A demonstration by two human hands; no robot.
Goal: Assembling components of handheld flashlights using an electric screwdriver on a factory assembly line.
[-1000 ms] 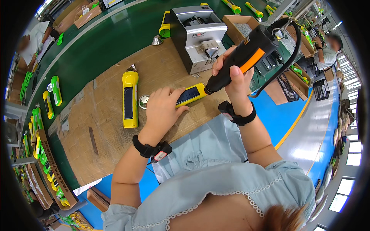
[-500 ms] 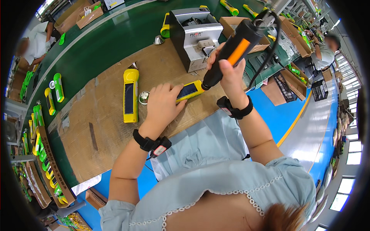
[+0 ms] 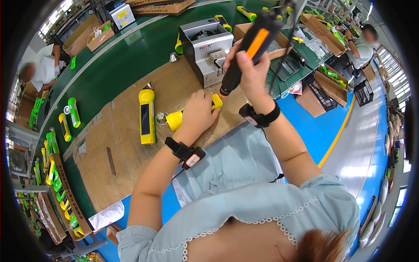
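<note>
The right hand (image 3: pixel 255 77) wraps a black cylindrical power driver (image 3: pixel 256 44), orange-striped; the left hand (image 3: pixel 197 110) curls tightly around a torch (image 3: pixel 175 121) over creased brown cardboard (image 3: pixel 126 170). The torch looks glossy yellow, flare-headed, its narrow end just beside the driver's tip.

Tilted driver (image 3: pixel 258 42) near yellow torch (image 3: pixel 175 120)

Power screwdriver (image 3: pixel 257 42) — black, orange stripe

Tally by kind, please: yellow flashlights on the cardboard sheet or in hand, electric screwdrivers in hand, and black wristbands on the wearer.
Yellow flashlights: 2, one in the left hand
Electric screwdriver: 1, in the right hand
Black wristbands: 2
Total: 5
</note>
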